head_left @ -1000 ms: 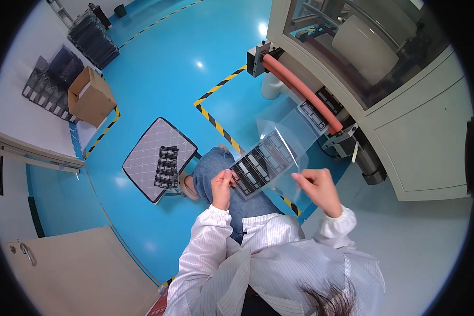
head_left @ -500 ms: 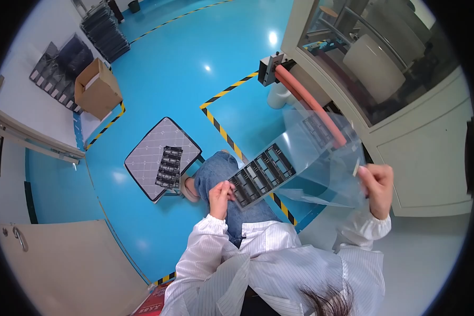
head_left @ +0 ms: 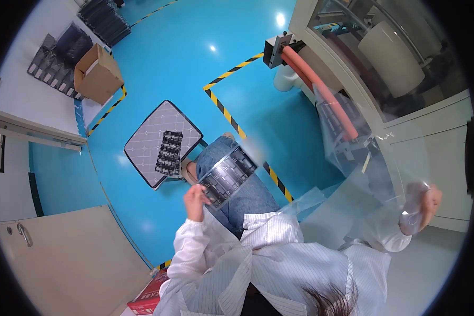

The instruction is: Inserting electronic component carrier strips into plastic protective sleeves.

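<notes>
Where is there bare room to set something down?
Patterned seat, left of the stacked black printed sheets; blue floor between that seat and the striped tape. Crowded: from red roller to right hand, where clear film spreads.

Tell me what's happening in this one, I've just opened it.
A person in a white striped coat holds a black-patterned sheet by its near end in the left hand, over the legs. The right hand, out to the side and somewhat blurred, grips clear film. A machine with an orange-red roller stands ahead to the right. To the left, more dark patterned sheets lie on a grey stool.
</notes>
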Motion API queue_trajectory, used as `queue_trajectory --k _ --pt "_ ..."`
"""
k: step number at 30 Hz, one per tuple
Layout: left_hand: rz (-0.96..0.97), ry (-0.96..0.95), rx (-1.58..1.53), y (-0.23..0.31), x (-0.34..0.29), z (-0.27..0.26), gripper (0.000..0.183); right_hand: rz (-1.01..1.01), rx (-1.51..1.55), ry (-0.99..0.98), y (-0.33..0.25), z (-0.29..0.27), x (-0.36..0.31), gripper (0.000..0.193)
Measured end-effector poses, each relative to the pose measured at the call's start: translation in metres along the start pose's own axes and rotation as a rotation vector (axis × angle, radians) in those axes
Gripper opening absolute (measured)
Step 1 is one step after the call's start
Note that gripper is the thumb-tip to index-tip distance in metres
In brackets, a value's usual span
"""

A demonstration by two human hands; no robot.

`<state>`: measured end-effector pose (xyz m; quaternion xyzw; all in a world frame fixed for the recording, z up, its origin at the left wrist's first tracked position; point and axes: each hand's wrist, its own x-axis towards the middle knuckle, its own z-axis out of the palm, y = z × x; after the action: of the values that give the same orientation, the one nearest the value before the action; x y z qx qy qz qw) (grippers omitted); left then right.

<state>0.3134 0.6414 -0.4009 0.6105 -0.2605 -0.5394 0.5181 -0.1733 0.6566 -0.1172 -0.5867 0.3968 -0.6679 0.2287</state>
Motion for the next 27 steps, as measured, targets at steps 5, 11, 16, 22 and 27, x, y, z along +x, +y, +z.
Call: queue_trajectory --k 5,11,16,22,27 --pt "0.188 0.079 -0.004 0.085 -0.032 0.006 0.027 -0.017 0.048 -0.277 0.009 0.069 0.026 0.050" --pt "0.250 -0.048 -0.218 0.159 -0.061 0.006 0.021 -0.005 0.035 -0.397 0.019 0.093 0.002 0.050" --pt "0.252 -0.101 -0.249 0.194 -0.084 0.018 0.014 0.015 0.082 -0.551 0.015 0.099 -0.004 0.045" --pt "0.242 -0.111 -0.242 0.214 -0.097 0.020 0.013 0.055 0.164 -0.687 0.012 0.104 -0.005 0.040" --pt "0.254 -0.120 -0.263 0.216 -0.101 0.016 0.012 0.029 0.125 -0.660 0.007 0.112 -0.010 0.044"
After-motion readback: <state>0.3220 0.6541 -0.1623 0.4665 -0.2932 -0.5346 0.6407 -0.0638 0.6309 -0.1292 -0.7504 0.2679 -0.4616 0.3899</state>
